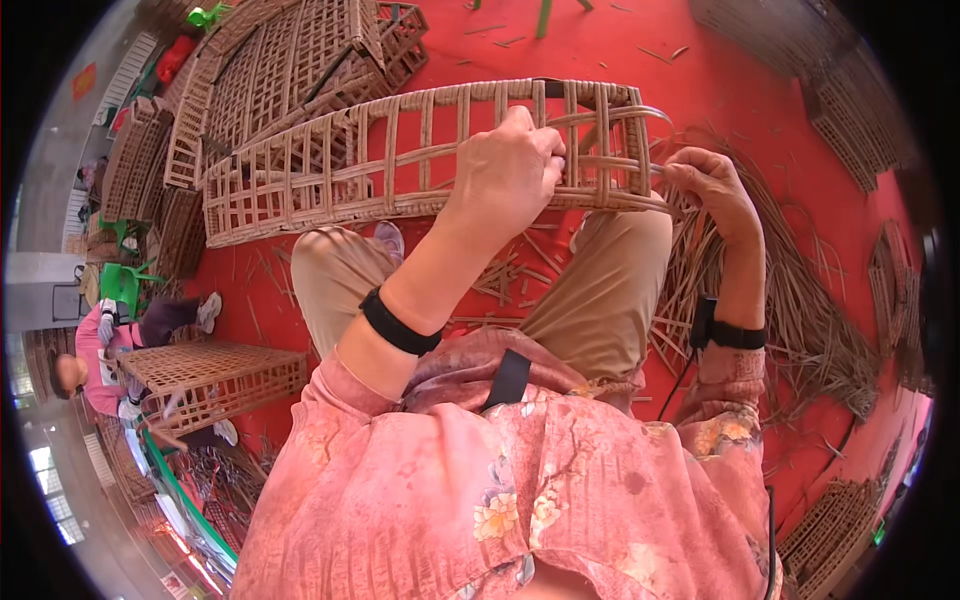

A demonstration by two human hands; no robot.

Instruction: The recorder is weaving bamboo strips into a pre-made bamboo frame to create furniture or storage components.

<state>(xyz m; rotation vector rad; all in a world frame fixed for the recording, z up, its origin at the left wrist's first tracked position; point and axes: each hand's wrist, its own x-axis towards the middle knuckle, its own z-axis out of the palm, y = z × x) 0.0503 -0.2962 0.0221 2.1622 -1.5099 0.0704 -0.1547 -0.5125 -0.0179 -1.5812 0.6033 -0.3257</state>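
- Knees in tan trousers (600, 300) sit just below both hands, bearing the long wicker frame (400, 160).
- Left hand (505, 170) is closed over the frame's right-end rails.
- Right hand (715, 190) pinches a cane strip (655, 172) at that end, nearer it.
- Frame's long axis runs leftward, away from the hands.
- Loose cane strips (800, 310) lie right of the right hand; stacked frames (280, 60) lie beyond.

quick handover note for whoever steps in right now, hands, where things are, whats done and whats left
Left hand: closed on the wicker lattice frame, gripping its bars near the right end.
Right hand: at the frame's right edge, pinching a thin cane strip that runs through the bars.
Frame lies across both knees; loose cane strips are piled on the red floor to the right.
Done: the grid is built along its length.
Left, as it looks: weaving at the right end, where strips stick out loose.
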